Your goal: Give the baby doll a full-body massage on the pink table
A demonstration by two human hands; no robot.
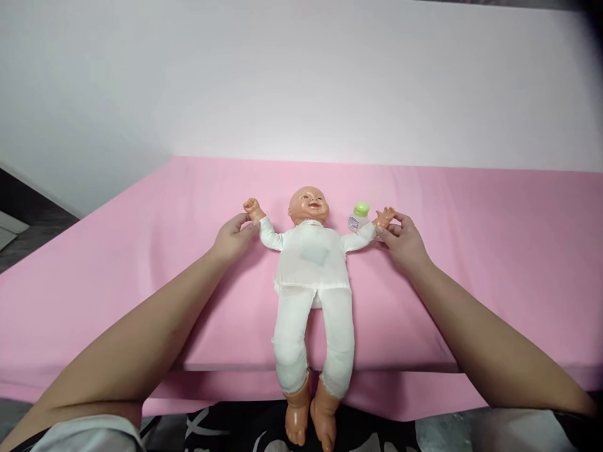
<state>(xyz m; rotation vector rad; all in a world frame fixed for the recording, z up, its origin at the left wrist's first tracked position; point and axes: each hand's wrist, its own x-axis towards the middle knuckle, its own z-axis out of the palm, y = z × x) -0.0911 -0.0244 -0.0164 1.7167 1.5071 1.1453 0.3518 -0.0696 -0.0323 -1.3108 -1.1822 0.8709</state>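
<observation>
Pink sheeting (471, 251) covers the bed below a white wall (301, 75). Left hand (233, 237) pinches the baby doll's (313, 276) wrist with closed fingers. Face-up, the doll lies at center, feet overhanging the edge. A green-capped bottle (358, 216) stands beside its other arm, whose hand the right hand (402, 242) pinches.

Bright, even light washes out the wall (301, 75); soft shadows under both arms; wide-angle bending and blur at the edges.

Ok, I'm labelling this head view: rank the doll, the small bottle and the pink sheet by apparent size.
1. pink sheet
2. doll
3. small bottle, beside the doll's hand that the right hand holds.
</observation>
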